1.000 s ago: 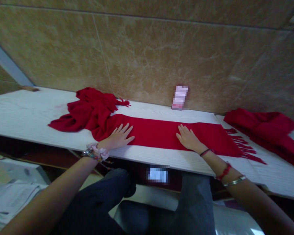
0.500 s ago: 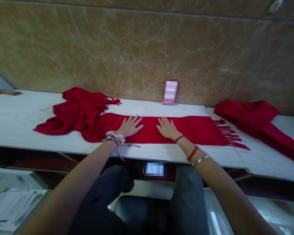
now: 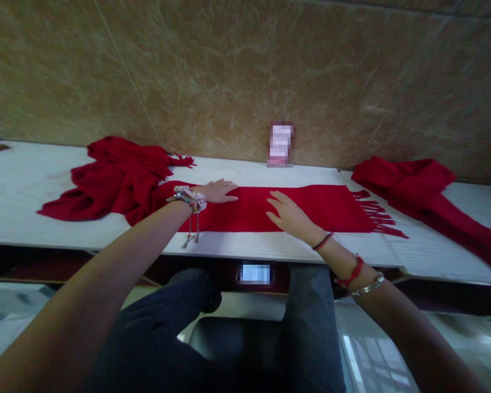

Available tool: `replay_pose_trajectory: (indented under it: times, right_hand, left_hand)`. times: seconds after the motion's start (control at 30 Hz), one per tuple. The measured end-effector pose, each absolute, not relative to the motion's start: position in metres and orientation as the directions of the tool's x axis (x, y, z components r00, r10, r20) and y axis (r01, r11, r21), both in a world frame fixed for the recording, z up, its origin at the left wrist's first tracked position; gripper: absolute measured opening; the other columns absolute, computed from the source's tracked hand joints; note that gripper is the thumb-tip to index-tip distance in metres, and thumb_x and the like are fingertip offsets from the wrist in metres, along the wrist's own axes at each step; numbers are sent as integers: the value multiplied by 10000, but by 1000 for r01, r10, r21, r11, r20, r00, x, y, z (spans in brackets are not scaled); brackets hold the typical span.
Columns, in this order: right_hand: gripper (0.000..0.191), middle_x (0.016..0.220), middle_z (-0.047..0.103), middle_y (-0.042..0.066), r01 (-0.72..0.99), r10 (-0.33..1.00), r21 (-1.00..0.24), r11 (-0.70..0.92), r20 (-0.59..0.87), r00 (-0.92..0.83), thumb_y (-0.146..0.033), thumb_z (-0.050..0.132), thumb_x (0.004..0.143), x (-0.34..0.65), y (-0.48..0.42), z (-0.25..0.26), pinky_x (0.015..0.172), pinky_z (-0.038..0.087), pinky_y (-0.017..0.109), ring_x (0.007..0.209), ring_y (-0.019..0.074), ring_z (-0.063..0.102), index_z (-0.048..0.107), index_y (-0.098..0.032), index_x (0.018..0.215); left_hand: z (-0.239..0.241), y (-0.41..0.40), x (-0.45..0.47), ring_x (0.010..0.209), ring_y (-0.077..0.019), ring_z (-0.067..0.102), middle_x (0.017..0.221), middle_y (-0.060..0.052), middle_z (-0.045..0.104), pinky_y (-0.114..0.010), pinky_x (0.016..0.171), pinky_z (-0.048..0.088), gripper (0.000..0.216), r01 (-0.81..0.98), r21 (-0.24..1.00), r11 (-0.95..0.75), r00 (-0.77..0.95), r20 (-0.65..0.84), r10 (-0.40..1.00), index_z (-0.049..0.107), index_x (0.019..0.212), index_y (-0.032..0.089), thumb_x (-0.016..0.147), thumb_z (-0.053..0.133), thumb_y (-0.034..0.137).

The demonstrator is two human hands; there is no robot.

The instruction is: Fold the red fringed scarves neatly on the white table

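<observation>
A red fringed scarf lies stretched flat along the white table; its left end is bunched in a heap. My left hand rests flat on the scarf's far edge near the middle, fingers stretched out. My right hand lies on the scarf just right of it, fingers spread and slightly raised. Both wrists wear bracelets. Neither hand holds anything.
A second red scarf lies crumpled at the right on an adjoining table. A small pink-white object leans against the brown marble wall. My dark trousers and a shiny floor show below the table's front edge.
Both hands slid from wide apart toward the scarf's middle. The left hand then moved to the far edge, and the right hand lifted a little.
</observation>
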State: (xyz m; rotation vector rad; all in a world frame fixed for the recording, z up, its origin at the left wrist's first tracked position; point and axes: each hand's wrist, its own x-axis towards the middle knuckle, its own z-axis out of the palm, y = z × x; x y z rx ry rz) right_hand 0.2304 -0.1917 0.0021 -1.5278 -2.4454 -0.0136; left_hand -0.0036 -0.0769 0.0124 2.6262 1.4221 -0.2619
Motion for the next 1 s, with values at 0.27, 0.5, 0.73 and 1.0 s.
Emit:
replay_pose_trajectory:
  times: [0.27,0.5,0.73,1.0]
  right_hand:
    - [222,1105,634,129,764,755,-1,645,155,-637,-174,479,888,177,-227,-2,848,477,320,1024,197,564,617,-119,1053]
    - [199,978,638,97,765,762,96,637,77,-643,-82,460,873,171,-227,9,677,485,313,898,210,573,596,-121,1013]
    - [181,912,617,100,823,801,155,546,192,-568,-116,443,894,166,-225,-2,685,438,311,889,205,545,615,-143,940]
    - [255,808,592,89,790,718,285,543,330,-613,-75,367,903,189,-227,7,623,364,307,767,191,517,610,-144,923]
  left_hand:
    - [19,-33,25,1038,-203,544,1150,-106,618,-234,900,366,540,719,165,-675,695,-160,701,571,1187,129,707,593,377]
    - [19,-15,29,695,-138,537,735,5,647,-197,637,382,408,714,309,-628,698,-243,674,655,909,161,600,633,426]
    - [14,-8,36,738,-124,537,777,1,671,-185,675,386,305,676,424,-603,718,-194,669,661,823,163,668,553,403]
    - [28,-15,44,764,-141,552,819,-41,665,-239,716,416,298,618,562,-549,700,-77,710,653,875,127,720,528,349]
